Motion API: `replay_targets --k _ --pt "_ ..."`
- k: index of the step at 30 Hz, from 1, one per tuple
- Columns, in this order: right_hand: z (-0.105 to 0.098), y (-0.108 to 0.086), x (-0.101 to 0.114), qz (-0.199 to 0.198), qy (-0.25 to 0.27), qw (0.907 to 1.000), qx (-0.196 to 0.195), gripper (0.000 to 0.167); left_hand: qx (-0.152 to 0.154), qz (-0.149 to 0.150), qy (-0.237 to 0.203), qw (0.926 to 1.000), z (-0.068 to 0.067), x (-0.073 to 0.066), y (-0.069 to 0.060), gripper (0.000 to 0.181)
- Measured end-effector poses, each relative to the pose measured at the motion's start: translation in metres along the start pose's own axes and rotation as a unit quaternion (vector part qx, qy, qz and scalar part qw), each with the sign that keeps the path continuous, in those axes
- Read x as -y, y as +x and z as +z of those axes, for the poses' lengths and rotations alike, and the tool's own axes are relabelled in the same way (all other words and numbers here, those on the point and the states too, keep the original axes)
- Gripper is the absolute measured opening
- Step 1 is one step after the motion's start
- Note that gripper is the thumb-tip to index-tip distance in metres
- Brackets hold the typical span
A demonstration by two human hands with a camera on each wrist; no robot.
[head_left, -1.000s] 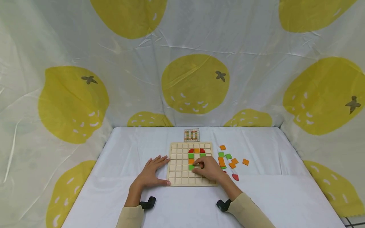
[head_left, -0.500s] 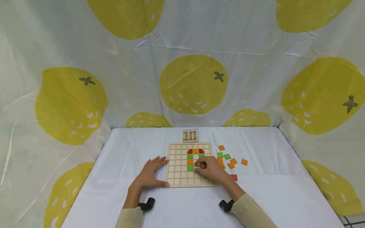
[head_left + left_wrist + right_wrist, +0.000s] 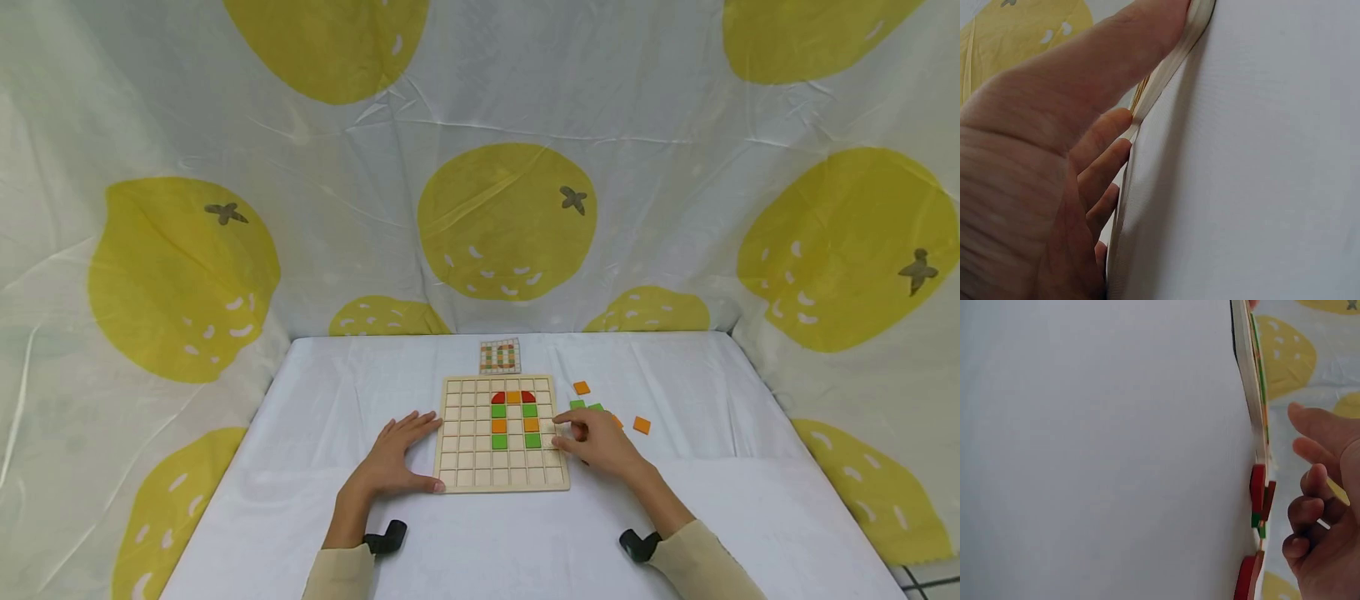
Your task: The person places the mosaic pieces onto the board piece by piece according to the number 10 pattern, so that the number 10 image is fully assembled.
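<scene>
Presently, left hand [image 3: 397, 454], fingers spread, is touching board [image 3: 467, 460], lower centre of frame; right hand [image 3: 600, 442], fingertips apart, is hovering empty; tiles [image 3: 642, 426] likely proving light, stiff, edges suiting pinch.

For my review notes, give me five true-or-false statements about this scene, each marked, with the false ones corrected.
1. The person's bare left hand touches the pale wooden grid board. True.
2. The small printed pattern card lies beyond the board's far edge. True.
3. The person's bare right hand pinches a tile. False: its thumb and index finger are apart, with nothing between them.
4. Every flat orange square tile is on the board. False: some lie on the white cloth.
5. The flat, rounded red pieces on the board touch each other. False: an orange tile separates them.
</scene>
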State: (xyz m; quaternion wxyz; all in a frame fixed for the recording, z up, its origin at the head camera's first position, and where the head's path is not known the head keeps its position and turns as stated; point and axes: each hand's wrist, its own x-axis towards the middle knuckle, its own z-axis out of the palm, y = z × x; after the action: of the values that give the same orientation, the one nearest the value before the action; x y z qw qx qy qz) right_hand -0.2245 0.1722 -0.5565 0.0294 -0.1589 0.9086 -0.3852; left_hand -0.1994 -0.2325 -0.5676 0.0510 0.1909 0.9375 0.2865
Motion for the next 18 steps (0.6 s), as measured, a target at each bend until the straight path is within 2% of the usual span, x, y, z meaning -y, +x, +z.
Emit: replay_targets --k 8,14,18 --pt "-0.021 -0.020 -0.023 0.023 -0.025 0.9992 -0.020 0.022 -0.001 -0.003 0.003 1.0000 0.000 0.001 -0.001 0.110" --pt "-0.033 -0.036 -0.037 0.021 -0.052 0.9977 -0.037 0.018 0.002 -0.001 0.001 1.0000 -0.001 -0.001 -0.001 0.110" --pt "-0.038 -0.045 -0.042 0.053 -0.068 0.9955 -0.038 0.024 0.004 0.002 0.002 1.0000 0.000 -0.001 0.000 0.110"
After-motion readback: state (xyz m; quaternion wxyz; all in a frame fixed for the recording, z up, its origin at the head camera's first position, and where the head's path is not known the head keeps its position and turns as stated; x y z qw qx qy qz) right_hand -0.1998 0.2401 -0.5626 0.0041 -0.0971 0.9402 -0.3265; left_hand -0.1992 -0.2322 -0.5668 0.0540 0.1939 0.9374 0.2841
